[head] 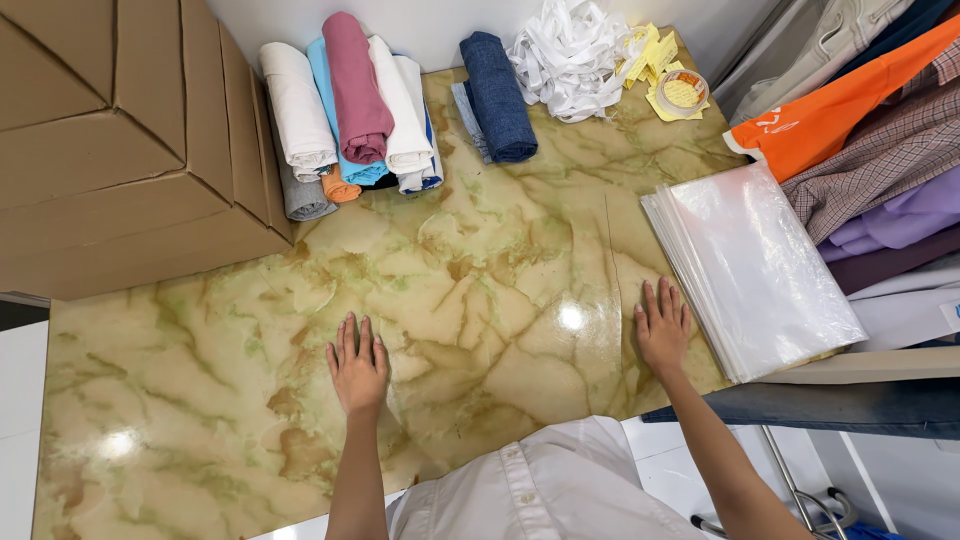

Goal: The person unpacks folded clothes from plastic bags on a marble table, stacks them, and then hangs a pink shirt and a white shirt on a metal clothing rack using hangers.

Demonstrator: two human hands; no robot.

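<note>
Clear plastic, seemingly one thin bag [500,330], lies mid-frame on the marble-patterned table [180,400], pinned flat under the left hand [357,368] and right hand [662,328], both spread open-palmed, gripping nothing, beside the bag stack [760,270] at right.

I am standing in a garment packing room. On my marble-patterned table [200,400] lie rolled clothes [350,100], a stack of clear plastic bags [760,270], a tangle of white ribbon [570,55] and a tape roll [683,92]. Cardboard boxes [120,140] stand at one side, hanging shirts [860,120] at the other.
</note>
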